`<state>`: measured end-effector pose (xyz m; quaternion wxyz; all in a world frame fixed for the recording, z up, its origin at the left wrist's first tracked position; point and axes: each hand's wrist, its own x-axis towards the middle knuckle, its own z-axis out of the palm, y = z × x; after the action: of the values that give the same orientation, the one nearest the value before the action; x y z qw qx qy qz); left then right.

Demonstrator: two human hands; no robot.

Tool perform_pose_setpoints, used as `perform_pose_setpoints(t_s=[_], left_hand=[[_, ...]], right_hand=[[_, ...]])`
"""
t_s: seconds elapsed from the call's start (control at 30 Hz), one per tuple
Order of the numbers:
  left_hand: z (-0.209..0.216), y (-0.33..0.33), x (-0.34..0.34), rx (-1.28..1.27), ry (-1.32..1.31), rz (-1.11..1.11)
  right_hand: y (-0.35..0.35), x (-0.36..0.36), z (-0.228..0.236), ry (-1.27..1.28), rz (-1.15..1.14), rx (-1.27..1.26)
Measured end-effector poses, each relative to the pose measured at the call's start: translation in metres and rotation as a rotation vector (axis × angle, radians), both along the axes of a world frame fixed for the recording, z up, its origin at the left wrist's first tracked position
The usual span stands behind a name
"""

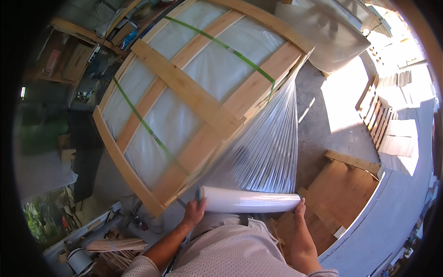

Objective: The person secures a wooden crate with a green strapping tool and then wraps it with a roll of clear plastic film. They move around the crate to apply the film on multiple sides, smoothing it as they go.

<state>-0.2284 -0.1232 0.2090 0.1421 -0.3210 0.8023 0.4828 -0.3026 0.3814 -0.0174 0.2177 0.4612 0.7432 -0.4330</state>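
A white roll of stretch wrap (pixel 251 200) lies crosswise in front of my waist, held at both ends. My left hand (pixel 196 210) is closed round its left end, and my right hand (pixel 300 208) grips the right end. From the roll, a clear, pleated sheet of stretch film (pixel 277 138) runs taut up to the near right corner of a big wooden crate (pixel 184 92). White plastic covers the load under the crate's slats. Two green straps (pixel 226 47) cross its top. The crate's lower sides are mostly hidden.
A plywood panel with wooden battens (pixel 344 194) is at my right. Farther right stand a slatted pallet (pixel 376 115) and stacked pale sheets (pixel 398 138). Wooden strips (pixel 115 244) and a bucket (pixel 80 261) sit at lower left. Cluttered shelves (pixel 64 57) stand at far left.
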Motion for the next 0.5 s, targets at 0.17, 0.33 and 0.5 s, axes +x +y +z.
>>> perform_pose_setpoints(t_s=[0.17, 0.33, 0.5], left_hand=[[0.000, 0.001, 0.073, -0.032, 0.037, -0.053], [0.016, -0.012, 0.142, -0.087, 0.009, -0.121], [0.039, -0.033, 0.190, -0.130, 0.031, -0.181]], right_hand=[[-0.015, 0.093, -0.007, 0.118, -0.037, -0.175], [-0.034, 0.182, -0.007, -0.050, -0.070, -0.115], [-0.072, 0.253, -0.016, -0.063, -0.083, -0.045]])
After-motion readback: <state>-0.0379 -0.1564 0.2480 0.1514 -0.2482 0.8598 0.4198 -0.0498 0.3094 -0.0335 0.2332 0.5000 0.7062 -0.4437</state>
